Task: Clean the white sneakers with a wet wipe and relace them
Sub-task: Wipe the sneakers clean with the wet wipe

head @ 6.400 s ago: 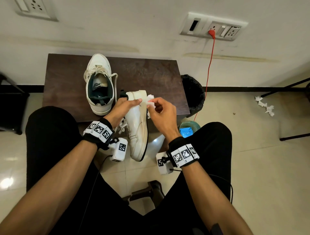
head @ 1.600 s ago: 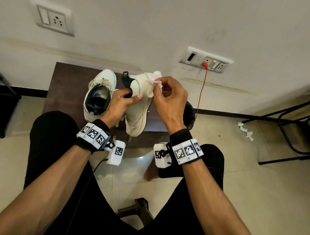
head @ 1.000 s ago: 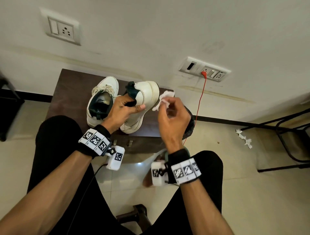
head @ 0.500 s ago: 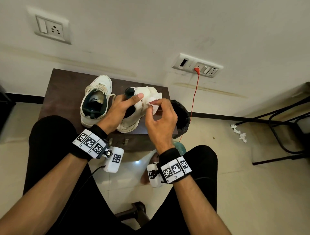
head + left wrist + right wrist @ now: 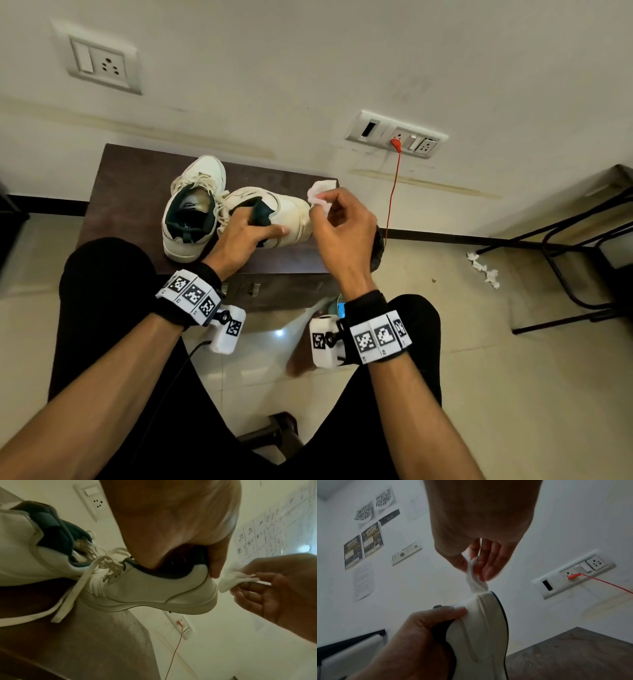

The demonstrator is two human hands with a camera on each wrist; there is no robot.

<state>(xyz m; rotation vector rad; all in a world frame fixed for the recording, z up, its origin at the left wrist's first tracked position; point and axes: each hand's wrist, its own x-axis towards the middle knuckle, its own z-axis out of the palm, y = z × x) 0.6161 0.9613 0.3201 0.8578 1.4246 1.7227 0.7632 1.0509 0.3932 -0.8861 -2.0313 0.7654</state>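
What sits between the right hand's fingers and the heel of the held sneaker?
The wet wipe: the right hand pinches it against the heel of the sneaker that the left hand grips, clearest in the left wrist view.

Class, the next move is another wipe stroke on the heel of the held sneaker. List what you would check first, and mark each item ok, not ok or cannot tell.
1. Left hand grips the held sneaker at its collar: ok.
2. Right hand pinches the wet wipe: ok.
3. Wipe sits at the heel: ok.
4. Wipe still damp and clean enough: cannot tell.
5. Loose lace clear of the heel: ok.
6. Second sneaker resting on the table, out of the way: ok.
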